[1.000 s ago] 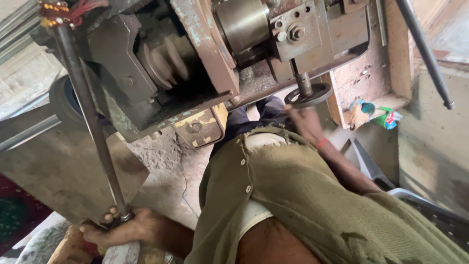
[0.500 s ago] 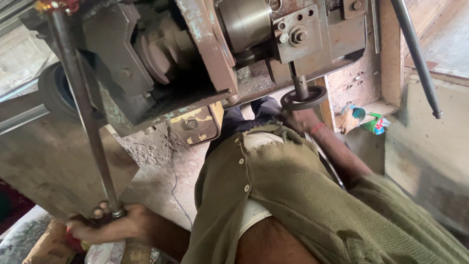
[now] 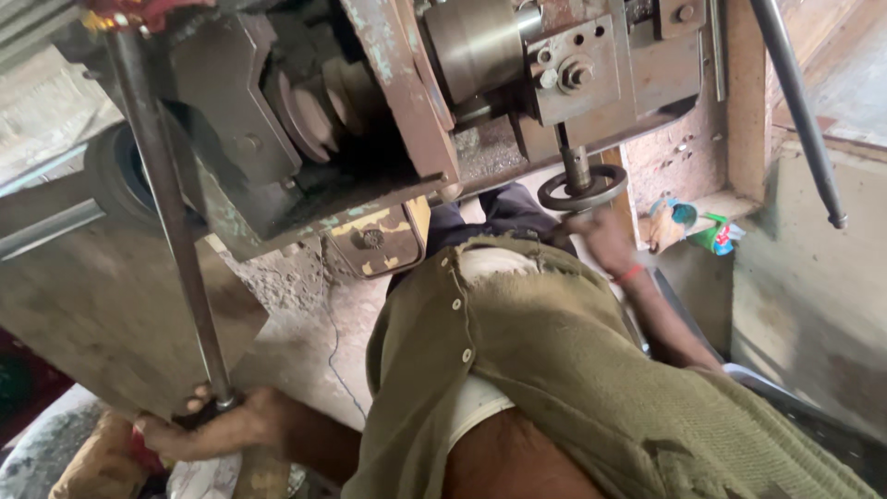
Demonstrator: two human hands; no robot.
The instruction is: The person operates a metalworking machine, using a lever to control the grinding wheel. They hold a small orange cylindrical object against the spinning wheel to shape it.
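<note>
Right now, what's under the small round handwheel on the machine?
The right hand sits just beneath the handwheel, fingers at its rim. Behind it a dark cloth shows. The olive shirt covers whatever lies lower.

A stepped pulley (image 3: 323,115) sits left of the steel cylinder (image 3: 476,46). Below the cylinder hangs a yellow-painted plate (image 3: 379,242); crumpled colourful wrappers (image 3: 688,225) lie on a ledge to its lower right.

A cracked concrete floor (image 3: 305,342) carries the rusty metal machine (image 3: 397,120).

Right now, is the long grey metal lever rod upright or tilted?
Tilted: the long grey metal lever rod leans, its lower end gripped by the left hand.
</note>
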